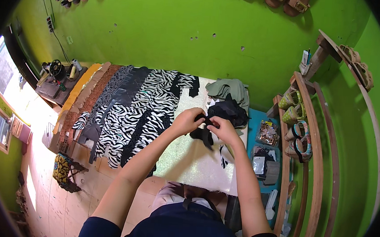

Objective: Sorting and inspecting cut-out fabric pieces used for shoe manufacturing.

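Both my hands meet over a pale glittery work surface [187,155]. My left hand [189,120] and my right hand [223,129] pinch the same small black cut piece [205,135], which hangs down between them. Just behind the hands lies a heap of black pieces [228,110], and past it a folded grey-green cloth [228,89]. To the left, zebra-patterned cut pieces [144,115] lie in overlapping rows.
Brown, tan and dark patterned pieces [97,92] continue the rows leftward. A sewing machine [56,71] stands at far left. On the right, a blue shelf holds clear boxes of small parts [268,133], and wooden racks carry sandals [296,139]. The wall [183,25] is green.
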A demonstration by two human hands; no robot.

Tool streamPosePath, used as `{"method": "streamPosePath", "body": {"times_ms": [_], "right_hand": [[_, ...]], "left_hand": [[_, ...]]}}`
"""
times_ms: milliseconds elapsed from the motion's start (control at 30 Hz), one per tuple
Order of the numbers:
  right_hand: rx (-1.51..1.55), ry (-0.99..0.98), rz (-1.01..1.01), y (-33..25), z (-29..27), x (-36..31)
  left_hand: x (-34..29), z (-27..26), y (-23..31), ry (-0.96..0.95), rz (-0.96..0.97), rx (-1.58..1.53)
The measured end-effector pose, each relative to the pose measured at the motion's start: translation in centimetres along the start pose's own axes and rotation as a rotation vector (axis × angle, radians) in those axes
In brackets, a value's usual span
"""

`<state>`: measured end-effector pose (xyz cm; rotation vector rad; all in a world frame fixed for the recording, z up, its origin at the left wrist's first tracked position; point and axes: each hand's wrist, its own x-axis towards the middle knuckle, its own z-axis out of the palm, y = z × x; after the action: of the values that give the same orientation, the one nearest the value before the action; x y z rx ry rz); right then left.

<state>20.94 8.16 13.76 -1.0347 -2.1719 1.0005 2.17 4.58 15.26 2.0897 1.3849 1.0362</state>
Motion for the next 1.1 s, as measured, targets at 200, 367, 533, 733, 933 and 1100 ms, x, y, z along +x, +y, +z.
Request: {"method": "streamPosePath", "body": {"times_ms": [200, 367, 533, 733, 933, 1100], "right_hand": [[0.039, -0.259, 0.187, 0.7, 1.5, -3.2], [0.360, -0.438, 0.296, 4.6, 4.8, -6.2], [-0.139, -0.251, 0.215, 6.7, 8.6, -8.9], [-0.733, 0.221, 0.450, 6.3, 7.3, -11.3], [-0.709, 0.154, 0.568, 8.6, 5.8, -12.1], [-0.446, 0.261, 0.538, 10.8, 4.7, -12.5]], "left_hand": [[-5.9, 1.1, -1.6, 0.082, -0.367, -0.154], [-11.1, 4.3, -2.7, -0.038, -0.641, -0.313], [-14.9, 7.8, -6.4, -0.044, -0.593, -0.143], [-15.2, 9.5, -5.9, -0.027, -0.537, 0.189], [-13.6, 11.2, -4.2, -0.070, -0.460, 0.176], [-12.8, 11.9, -3.3, -0.071, -0.387, 0.106]]}}
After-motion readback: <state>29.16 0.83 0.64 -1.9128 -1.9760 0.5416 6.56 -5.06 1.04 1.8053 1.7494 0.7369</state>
